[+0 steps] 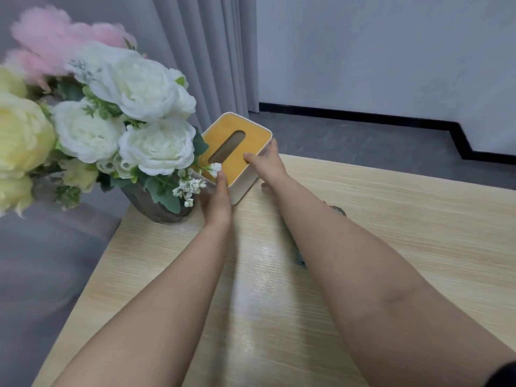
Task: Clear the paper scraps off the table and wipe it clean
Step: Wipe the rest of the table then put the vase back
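Both my hands grip the white rectangular tissue box with the yellow-orange wooden lid point(236, 152) at the far left corner of the pale wood-grain bench point(391, 219). My left hand point(216, 202) holds the box's near corner, thumb reaching up onto the lid edge, fingers against the left side wall. My right hand point(269, 163) clasps the right side wall, thumb pressed on the lid near its oval slot, fingers curled down the outer face. Just left of the box, touching it with small white sprigs, stands a grey vase point(156, 205) of white, cream and pink artificial flowers point(134, 107). A dark, blurred object point(300, 256) lies on the bench under my right forearm; I cannot tell what it is. I can make out no paper scraps on the visible bench surface.
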Tool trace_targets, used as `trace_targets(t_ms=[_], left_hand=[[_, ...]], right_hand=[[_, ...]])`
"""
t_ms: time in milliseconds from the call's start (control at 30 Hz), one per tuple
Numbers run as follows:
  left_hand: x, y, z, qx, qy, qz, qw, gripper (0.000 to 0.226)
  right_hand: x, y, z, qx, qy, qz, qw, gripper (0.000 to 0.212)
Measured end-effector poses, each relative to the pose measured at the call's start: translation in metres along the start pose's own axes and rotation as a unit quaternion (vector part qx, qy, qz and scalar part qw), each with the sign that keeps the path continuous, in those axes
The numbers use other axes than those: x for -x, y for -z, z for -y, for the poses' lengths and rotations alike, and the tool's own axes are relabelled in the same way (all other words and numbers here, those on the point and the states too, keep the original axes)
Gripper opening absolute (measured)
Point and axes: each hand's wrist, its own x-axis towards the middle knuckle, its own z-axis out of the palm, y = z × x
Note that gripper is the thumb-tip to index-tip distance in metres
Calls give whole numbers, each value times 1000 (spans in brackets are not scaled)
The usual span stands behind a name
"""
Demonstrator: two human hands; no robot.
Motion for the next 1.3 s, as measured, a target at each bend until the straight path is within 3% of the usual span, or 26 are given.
trace_targets(t_ms=[133,233,367,500,700,967,1300], left_hand=[[-7,-4,-3,-23,39,-6,999,45],[4,-7,4,-18,19,9,1000,40],[36,-24,14,-23,1,59,998,54],[83,-63,18,-51,-21,109,992,57],[153,-125,30,-62,9,175,982,70],[264,-207,68,-92,47,262,959,70],[316,-242,104,-188,39,304,933,70]], right_hand=[[8,3,-1,-77,-17,-2,997,66],[18,15,-8,-121,-30,-8,992,59],[37,51,-22,-140,-41,-44,988,66],[63,117,-34,-186,-23,-95,978,48],[100,213,-53,-213,-26,-146,966,48],[148,345,-104,-225,-46,-219,948,42],[168,405,-156,-265,-86,-246,928,53]])
